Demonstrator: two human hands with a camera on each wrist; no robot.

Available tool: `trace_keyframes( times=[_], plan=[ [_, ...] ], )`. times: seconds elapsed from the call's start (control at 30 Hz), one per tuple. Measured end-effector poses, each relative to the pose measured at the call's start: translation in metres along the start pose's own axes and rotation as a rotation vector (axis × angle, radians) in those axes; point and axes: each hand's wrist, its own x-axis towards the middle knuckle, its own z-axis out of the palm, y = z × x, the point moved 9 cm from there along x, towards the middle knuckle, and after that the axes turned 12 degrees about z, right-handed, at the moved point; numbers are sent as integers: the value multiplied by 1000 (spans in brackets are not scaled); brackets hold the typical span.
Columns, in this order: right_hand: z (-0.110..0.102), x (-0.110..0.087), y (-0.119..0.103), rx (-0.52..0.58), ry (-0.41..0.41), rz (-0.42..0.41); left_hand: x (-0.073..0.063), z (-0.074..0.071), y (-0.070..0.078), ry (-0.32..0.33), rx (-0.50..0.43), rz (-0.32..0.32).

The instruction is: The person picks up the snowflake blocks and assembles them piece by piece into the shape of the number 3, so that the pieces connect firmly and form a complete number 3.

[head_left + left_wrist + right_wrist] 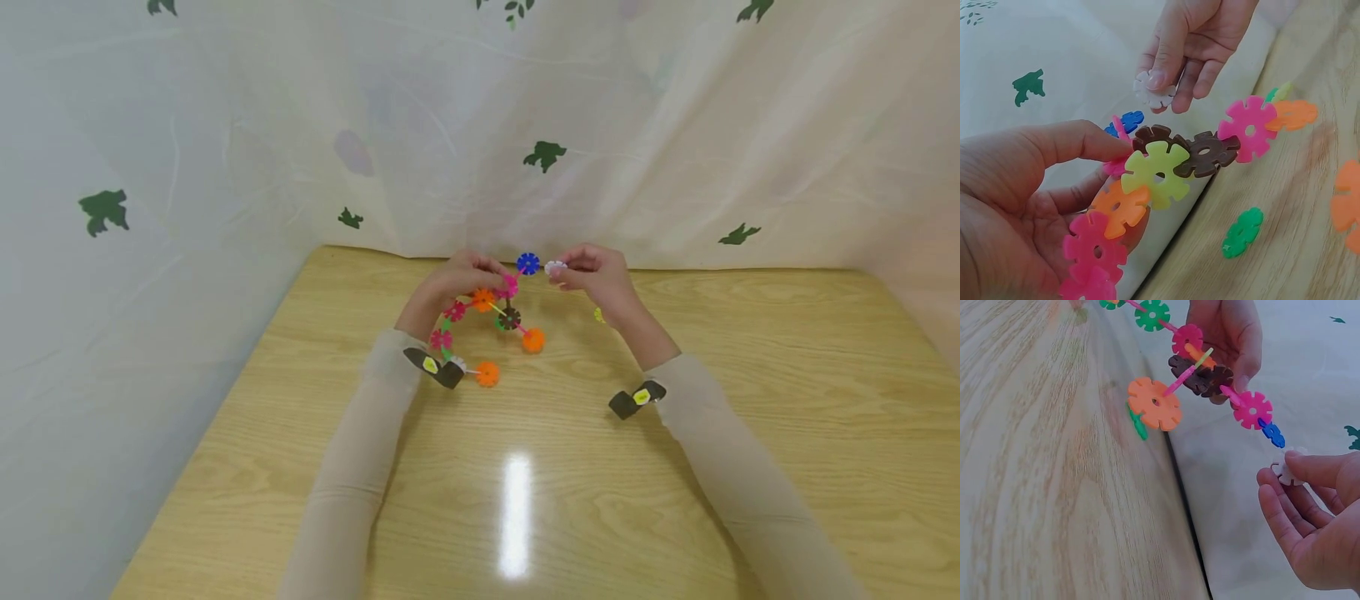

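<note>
My left hand (pixel 459 279) grips a branching chain of flower-shaped plastic linking discs, fingers around its pink discs near the middle. Along the chain are an orange disc (pixel 483 300), a yellow-green disc (pixel 1147 167), brown discs (pixel 1207 153) and pink discs (pixel 1238 122). A blue disc (pixel 528 264) sticks out at the far end. Between thumb and fingers, my right hand (pixel 606 279) pinches a white disc (pixel 1286 472), its edge close beside the blue one. Part of the chain hides behind the left hand and wrist in the head view.
A loose green disc (pixel 1242 232) lies on the wooden table (pixel 570 467) below the chain. Another yellow-green disc (pixel 599 315) sits by the right hand, partly covered by it. A pale curtain (pixel 450 125) with green leaf shapes hangs along the table's back edge.
</note>
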Motion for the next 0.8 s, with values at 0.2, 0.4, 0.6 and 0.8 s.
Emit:
trace_keyframes(
  times=[0.2, 0.4, 0.6, 0.8],
  plan=[
    [0, -1, 0, -13, -3, -18, 0, 4, -1, -10, 9, -9],
    [-1, -1, -1, 6, 17, -28, 1, 7, -2, -18, 14, -11],
    [-3, -1, -2, 19, 23, -32, 2, 11, -2, -32, 8, -3],
    [-4, 0, -1, 15, 0, -33, 4, 14, -2, -48, 7, 0]
  ],
)
